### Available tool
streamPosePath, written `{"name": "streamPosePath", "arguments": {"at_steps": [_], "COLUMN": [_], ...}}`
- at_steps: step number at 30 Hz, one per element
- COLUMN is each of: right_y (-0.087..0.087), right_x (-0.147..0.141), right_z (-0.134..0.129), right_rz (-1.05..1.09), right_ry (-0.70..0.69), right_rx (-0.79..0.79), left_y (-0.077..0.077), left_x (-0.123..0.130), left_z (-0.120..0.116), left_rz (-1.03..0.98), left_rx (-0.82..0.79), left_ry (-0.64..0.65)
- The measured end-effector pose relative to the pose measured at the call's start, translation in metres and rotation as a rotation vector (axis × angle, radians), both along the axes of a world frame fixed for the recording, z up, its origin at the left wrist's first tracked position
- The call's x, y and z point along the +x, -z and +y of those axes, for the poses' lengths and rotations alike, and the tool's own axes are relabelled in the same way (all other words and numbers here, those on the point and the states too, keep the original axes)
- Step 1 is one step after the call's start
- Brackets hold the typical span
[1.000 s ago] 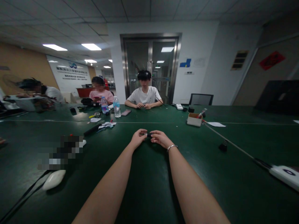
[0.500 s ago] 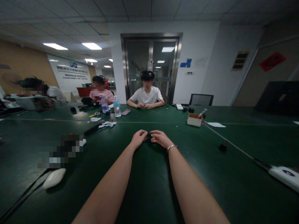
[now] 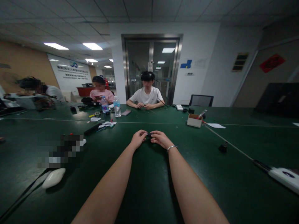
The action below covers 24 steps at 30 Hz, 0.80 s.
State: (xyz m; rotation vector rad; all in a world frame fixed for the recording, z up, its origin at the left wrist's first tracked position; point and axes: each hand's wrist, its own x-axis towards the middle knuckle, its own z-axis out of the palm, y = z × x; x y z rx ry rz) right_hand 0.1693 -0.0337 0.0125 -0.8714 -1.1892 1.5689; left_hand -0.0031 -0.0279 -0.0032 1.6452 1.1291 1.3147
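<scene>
Between my two hands is a small dark object (image 3: 149, 134), mostly covered by the fingers, so its kind is not visible. My left hand (image 3: 138, 138) pinches its left end with thumb and fingers. On the other side, my right hand (image 3: 161, 138) grips the right end with its fingertips. A silver bracelet (image 3: 172, 148) circles my right wrist. Both hands are low over the dark green table (image 3: 149, 180); whether they rest on it I cannot tell.
Left lie a white mouse-shaped object (image 3: 54, 178) with a dark strap and some papers (image 3: 107, 124). Two bottles (image 3: 117, 107) stand farther back. Right are a small open box (image 3: 194, 120), a small black item (image 3: 223, 147) and a white power strip (image 3: 283, 178). A person (image 3: 147, 95) sits opposite.
Hardly anything differs. Both hands keep the same hold on the small dark object, and the view has shifted very slightly.
</scene>
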Motion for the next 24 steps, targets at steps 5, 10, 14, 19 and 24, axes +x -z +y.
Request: {"name": "streamPosePath", "arguments": {"at_steps": [5,10,14,19,24], "right_y": [0.0004,-0.0012,-0.0017,-0.0006,0.0004], "right_x": [-0.0004,-0.0002,-0.0004,-0.0004,-0.0014], "right_z": [0.0016,-0.0001,-0.0035,-0.0044,-0.0036], "right_rz": [0.000,-0.006,-0.021,-0.022,-0.027], "right_ry": [0.013,0.004,0.006,-0.004,-0.007], "right_rx": [-0.013,-0.009,0.023,0.034,0.042], "left_y": [0.0022,-0.0013,-0.0052,-0.0056,-0.0043], "left_x": [0.0001,0.0002,0.0010,0.0024,0.0021], "left_z": [0.0013,-0.0010,-0.0032,-0.0023,-0.0014], "left_rz": [-0.011,-0.038,-0.065,-0.090,-0.091], "left_rx": [0.009,0.015,-0.011,-0.056,-0.051], "left_ry": [0.002,0.003,-0.009,-0.011,-0.008]}}
